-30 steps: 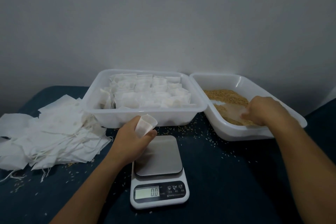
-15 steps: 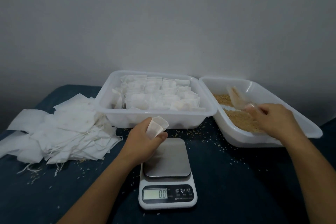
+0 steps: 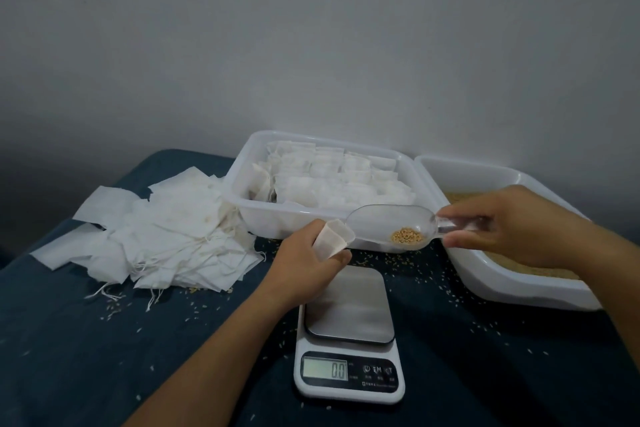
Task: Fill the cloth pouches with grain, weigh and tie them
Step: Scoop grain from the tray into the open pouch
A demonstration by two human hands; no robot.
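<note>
left hand point(image 3: 304, 262): pinches one pouch point(image 3: 333, 243) above the scale's far edge, mouth open toward the scoop so grain can slide in.
right hand point(image 3: 509, 224): fingers clamped on clear scoop point(image 3: 391, 227) handle; tip at pouch mouth, small grain load point(image 3: 407, 236) near the handle end.
scale point(image 3: 349, 336): reads 0.0, plate bare, ready for weighing.
grain bin point(image 3: 485, 274): right, beside scooping hand.
filled pouches tray point(image 3: 242, 204): far centre.
empty pouches point(image 3: 162, 236): piled left.

Your scoop point(image 3: 391, 225) is clear glossy plastic; the pouch point(image 3: 333, 240) is matt white cloth; the scale's platform point(image 3: 349, 305) is brushed metal.
</note>
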